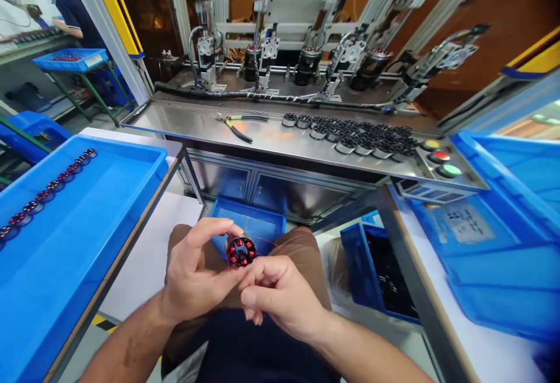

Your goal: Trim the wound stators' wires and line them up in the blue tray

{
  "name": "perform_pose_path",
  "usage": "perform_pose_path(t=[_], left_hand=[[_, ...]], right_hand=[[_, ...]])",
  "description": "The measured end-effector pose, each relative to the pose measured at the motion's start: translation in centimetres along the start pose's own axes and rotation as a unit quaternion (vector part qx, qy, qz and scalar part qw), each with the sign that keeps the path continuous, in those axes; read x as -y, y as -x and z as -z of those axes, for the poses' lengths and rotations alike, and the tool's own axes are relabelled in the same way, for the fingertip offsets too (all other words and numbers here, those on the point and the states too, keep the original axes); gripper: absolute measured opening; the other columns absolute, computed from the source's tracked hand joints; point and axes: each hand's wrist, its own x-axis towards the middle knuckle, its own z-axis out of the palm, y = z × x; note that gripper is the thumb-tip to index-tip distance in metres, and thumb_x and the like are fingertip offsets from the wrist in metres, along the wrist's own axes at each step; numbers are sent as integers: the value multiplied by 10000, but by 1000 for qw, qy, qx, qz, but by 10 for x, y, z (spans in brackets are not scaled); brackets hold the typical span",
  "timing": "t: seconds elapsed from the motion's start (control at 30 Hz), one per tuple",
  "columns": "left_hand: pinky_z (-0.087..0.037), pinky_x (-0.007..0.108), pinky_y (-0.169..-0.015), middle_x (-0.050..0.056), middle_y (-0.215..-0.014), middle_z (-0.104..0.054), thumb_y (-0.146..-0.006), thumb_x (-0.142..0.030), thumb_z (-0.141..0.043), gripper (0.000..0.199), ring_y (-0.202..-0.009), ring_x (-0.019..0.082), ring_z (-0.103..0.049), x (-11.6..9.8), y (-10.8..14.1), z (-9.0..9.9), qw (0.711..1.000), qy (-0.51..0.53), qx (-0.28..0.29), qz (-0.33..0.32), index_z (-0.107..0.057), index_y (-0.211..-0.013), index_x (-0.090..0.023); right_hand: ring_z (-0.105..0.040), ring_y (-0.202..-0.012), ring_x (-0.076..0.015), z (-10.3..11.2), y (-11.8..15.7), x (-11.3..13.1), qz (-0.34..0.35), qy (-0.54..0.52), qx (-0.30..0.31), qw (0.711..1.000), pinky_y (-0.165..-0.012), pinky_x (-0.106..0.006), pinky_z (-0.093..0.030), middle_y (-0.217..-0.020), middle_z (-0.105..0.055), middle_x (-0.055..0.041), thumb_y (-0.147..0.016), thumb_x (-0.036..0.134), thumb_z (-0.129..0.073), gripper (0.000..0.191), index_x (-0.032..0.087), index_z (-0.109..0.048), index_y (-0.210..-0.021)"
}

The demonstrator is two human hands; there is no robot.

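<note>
One cylindrical stator (241,250), glossy red windings, before the smooth steel ledge (184,120), clasped in left hand (192,278). Right hand (282,295) curled beside it; grip unclear. On ledge: one pair of pliers (238,132), three round buttons (438,156).

Over the person's lap, a wound core (241,251) sits in the left hand (199,278), with the right hand (280,292) just beside it. Off to the left, a tray (98,231) lies on the left desk (174,148), a row of cores (56,186) along its left side. Ahead, the front desk (184,119) carries pliers (228,122), a cluster of rings (359,136) to their right, then push buttons (438,156); machine fixtures (307,67) stand behind. Over on the right desk (455,336) rests a crate (485,266), and a bin (356,275) stands lower down, nearer the person.
</note>
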Motion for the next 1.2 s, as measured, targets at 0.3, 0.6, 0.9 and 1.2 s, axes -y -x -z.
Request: perform_pose_path(t=[0.3, 0.6, 0.9, 1.2], left_hand=[[-585, 285, -926, 58, -1211, -708, -773, -23, -764, 695, -1069, 182, -700, -2, -3, 3, 989, 96, 44, 108, -497, -1341, -320], [-584, 224, -846, 38, -1205, -668, -741, -30, -798, 766, -961, 139, -700, 1, 6, -4, 971, 171, 70, 154, -484, -1356, -360], [-583, 235, -866, 45, -1180, -715, -770, -65, -792, 685, -976, 147, -711, 2, 4, 3, 956, 238, 54, 164, -509, -1329, -342], [-588, 250, -920, 27, -1245, -714, -793, -38, -755, 759, -1097, 167, -699, -3, 10, -3, 986, 84, 87, 117, -446, -1394, -384]], right_hand=[[-628, -514, -95, 28, 3, 33, 34, 84, 51, 995, -529, -204, -497, -666, -726, -19, -660, 422, -897, 392, 157, -730, -897], [-409, -456, -63, 9, 0, 49, 78, 158, -28, 984, -501, -217, -329, -495, -526, 49, -855, 472, -721, 403, 164, -569, -645], [-461, -497, -87, 35, 13, 54, 41, 302, 59, 951, -480, -223, -348, -569, -556, 17, -824, 475, -730, 364, 164, -619, -672], [-483, -591, -112, 6, 7, 76, 153, 354, -61, 921, -558, -247, -391, -643, -554, 20, -775, 485, -782, 371, 188, -568, -711]])
